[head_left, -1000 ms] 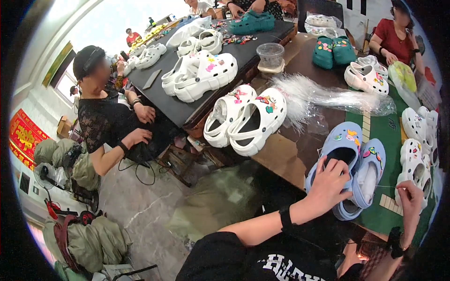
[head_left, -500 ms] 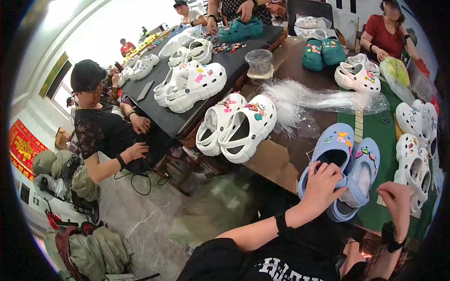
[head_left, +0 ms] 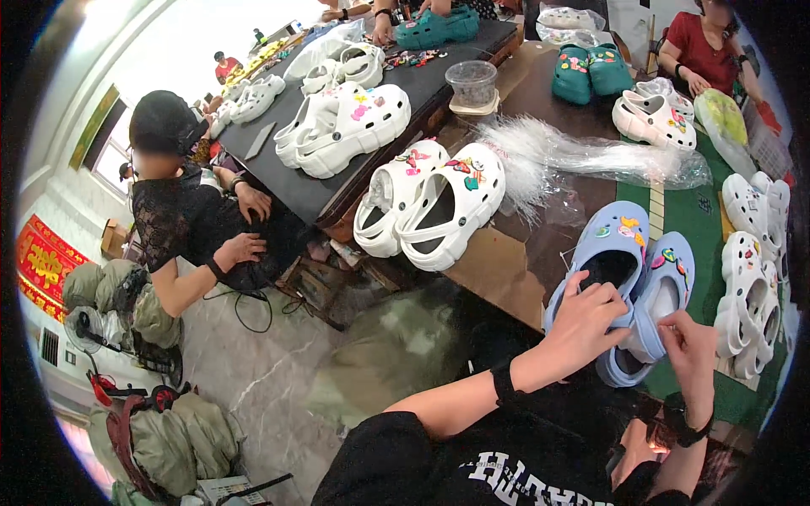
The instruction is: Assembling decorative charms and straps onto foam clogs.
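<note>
A pair of light blue clogs with colourful charms stands at the table's near edge, toes pointing away. My left hand [head_left: 589,327] is curled over the opening and heel strap of the left clog [head_left: 618,226]. The thumb reaches toward the right clog [head_left: 675,268], which has pale stuffing inside. Thumb and forefinger of my right hand [head_left: 692,347] are pinched at the right clog's strap edge. Whether something small is also between them is hidden.
White charm-covered clogs [head_left: 456,207] stand left of the blue pair, others [head_left: 742,291] to the right. Beyond lie a bundle of clear plastic strands [head_left: 582,156], a plastic tub [head_left: 471,84] and green clogs [head_left: 591,72]. A co-worker in black [head_left: 181,211] sits at left.
My right hand has moved left, from beside the blue clogs onto the right clog's strap. My left hand stays on the left clog. The view has shifted slightly.
</note>
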`<state>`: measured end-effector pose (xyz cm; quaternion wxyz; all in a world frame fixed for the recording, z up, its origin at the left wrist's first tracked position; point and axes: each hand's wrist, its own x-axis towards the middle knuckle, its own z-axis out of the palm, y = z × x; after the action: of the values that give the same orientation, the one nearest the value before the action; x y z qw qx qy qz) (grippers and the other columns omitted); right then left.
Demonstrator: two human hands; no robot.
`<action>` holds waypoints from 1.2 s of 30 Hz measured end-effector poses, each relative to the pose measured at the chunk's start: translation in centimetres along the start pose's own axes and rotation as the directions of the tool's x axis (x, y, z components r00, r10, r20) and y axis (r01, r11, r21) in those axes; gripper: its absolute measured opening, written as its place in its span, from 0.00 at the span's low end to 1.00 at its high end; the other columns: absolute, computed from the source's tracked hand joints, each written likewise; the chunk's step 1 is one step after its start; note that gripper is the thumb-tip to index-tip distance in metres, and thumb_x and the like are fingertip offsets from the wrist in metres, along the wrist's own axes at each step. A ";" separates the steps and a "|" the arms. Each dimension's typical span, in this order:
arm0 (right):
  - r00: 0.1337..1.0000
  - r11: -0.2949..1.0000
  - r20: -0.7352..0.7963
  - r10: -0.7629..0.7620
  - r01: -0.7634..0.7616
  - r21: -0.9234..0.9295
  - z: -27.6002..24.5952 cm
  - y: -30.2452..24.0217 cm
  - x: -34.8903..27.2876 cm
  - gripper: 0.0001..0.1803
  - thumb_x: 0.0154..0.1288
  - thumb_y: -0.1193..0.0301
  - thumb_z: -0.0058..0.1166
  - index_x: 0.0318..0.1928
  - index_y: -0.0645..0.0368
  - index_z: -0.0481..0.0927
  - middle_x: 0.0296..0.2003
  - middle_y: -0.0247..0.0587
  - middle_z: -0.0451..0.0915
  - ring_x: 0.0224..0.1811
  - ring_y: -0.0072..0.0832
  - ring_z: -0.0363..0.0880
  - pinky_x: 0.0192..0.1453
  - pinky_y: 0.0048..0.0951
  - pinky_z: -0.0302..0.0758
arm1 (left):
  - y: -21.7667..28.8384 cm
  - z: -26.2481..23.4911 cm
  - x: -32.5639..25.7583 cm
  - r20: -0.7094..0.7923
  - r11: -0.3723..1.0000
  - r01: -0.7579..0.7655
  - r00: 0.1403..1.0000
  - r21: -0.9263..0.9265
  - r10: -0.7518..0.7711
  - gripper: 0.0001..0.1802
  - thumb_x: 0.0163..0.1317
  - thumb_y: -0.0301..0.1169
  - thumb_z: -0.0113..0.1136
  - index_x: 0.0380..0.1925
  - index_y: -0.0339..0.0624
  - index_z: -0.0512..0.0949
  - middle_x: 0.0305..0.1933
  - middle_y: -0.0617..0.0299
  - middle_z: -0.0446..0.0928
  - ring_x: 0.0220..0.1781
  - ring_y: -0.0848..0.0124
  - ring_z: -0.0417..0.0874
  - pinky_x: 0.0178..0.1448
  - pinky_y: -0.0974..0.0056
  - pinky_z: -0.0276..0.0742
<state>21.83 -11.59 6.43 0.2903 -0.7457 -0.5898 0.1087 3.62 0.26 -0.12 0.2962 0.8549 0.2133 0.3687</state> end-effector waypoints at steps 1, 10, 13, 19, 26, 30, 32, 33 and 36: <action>0.998 0.998 -0.009 -0.056 0.055 -0.029 0.0 -0.4 0.0 0.04 0.57 0.79 0.60 0.34 0.61 0.80 0.16 0.42 0.71 0.15 0.26 0.68 0.24 0.27 0.63 | 0.1 -0.3 -0.1 0.012 1.000 0.004 1.000 -0.001 -0.004 0.14 0.50 0.35 0.70 0.34 0.42 0.79 0.38 0.63 0.74 0.45 0.66 0.78 0.70 0.47 0.53; 0.993 0.993 0.025 -0.114 0.114 0.031 0.7 -0.9 0.6 0.04 0.56 0.81 0.59 0.34 0.62 0.80 0.16 0.44 0.72 0.16 0.27 0.70 0.24 0.26 0.64 | 0.2 -0.2 0.0 0.027 0.997 0.005 1.000 0.078 -0.007 0.12 0.50 0.33 0.69 0.33 0.44 0.79 0.34 0.63 0.75 0.44 0.65 0.79 0.74 0.43 0.49; 0.993 0.994 0.054 -0.108 0.106 0.030 0.6 -1.0 0.9 0.04 0.55 0.81 0.58 0.33 0.62 0.79 0.16 0.44 0.72 0.16 0.28 0.71 0.24 0.27 0.65 | 0.4 -0.5 0.2 0.041 0.991 0.013 0.999 0.131 -0.018 0.11 0.51 0.32 0.68 0.33 0.45 0.79 0.31 0.63 0.76 0.44 0.65 0.79 0.73 0.42 0.50; 0.988 0.989 0.053 -0.147 0.145 0.039 1.5 -0.9 1.2 0.06 0.53 0.82 0.58 0.33 0.62 0.79 0.16 0.46 0.71 0.16 0.33 0.71 0.24 0.30 0.65 | 0.4 -0.2 0.3 0.018 0.991 0.010 1.000 0.130 -0.012 0.10 0.52 0.31 0.66 0.34 0.44 0.78 0.30 0.62 0.77 0.43 0.64 0.79 0.71 0.45 0.55; 0.983 0.987 0.079 -0.163 0.162 0.013 1.5 -0.9 1.5 0.06 0.53 0.80 0.57 0.34 0.61 0.80 0.19 0.49 0.73 0.20 0.40 0.75 0.26 0.33 0.68 | 0.4 -0.7 0.4 0.066 0.992 0.016 0.998 0.126 -0.025 0.10 0.55 0.32 0.64 0.36 0.42 0.78 0.35 0.58 0.75 0.44 0.62 0.78 0.67 0.48 0.58; 0.980 0.986 0.104 -0.167 0.165 0.029 1.2 -1.4 1.5 0.07 0.54 0.80 0.57 0.35 0.61 0.81 0.21 0.48 0.75 0.22 0.41 0.77 0.28 0.33 0.70 | -0.1 -2.0 0.3 0.059 0.999 -0.038 0.998 0.013 0.038 0.08 0.60 0.32 0.60 0.36 0.41 0.77 0.36 0.56 0.74 0.45 0.60 0.77 0.67 0.47 0.58; 0.969 0.969 0.039 -0.246 0.244 0.035 1.2 -1.2 1.5 0.07 0.55 0.80 0.56 0.35 0.60 0.81 0.22 0.47 0.77 0.24 0.41 0.78 0.29 0.33 0.71 | -0.9 -2.5 0.7 0.217 0.996 0.037 0.976 -0.085 -0.018 0.07 0.64 0.31 0.57 0.37 0.40 0.77 0.37 0.55 0.74 0.47 0.60 0.76 0.67 0.49 0.58; 0.969 0.969 0.039 -0.245 0.244 0.035 1.1 -1.3 1.5 0.07 0.55 0.80 0.56 0.35 0.60 0.81 0.22 0.47 0.77 0.24 0.41 0.78 0.29 0.33 0.71 | -1.4 -2.8 1.2 0.147 0.994 -0.076 0.985 -0.077 0.086 0.07 0.65 0.31 0.55 0.37 0.39 0.77 0.36 0.55 0.75 0.45 0.59 0.77 0.61 0.54 0.66; 0.964 0.965 0.034 -0.264 0.263 0.013 1.1 -1.4 1.5 0.06 0.55 0.80 0.57 0.35 0.60 0.82 0.24 0.46 0.78 0.25 0.41 0.78 0.30 0.34 0.71 | -1.3 -4.4 1.7 0.169 0.970 0.120 0.982 -0.211 -0.085 0.06 0.63 0.30 0.57 0.35 0.39 0.78 0.33 0.54 0.75 0.41 0.59 0.77 0.51 0.58 0.73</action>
<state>20.59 -9.67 6.59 0.2947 -0.6574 -0.6883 0.0847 1.14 3.72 2.29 0.4237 0.8312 0.1908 0.3051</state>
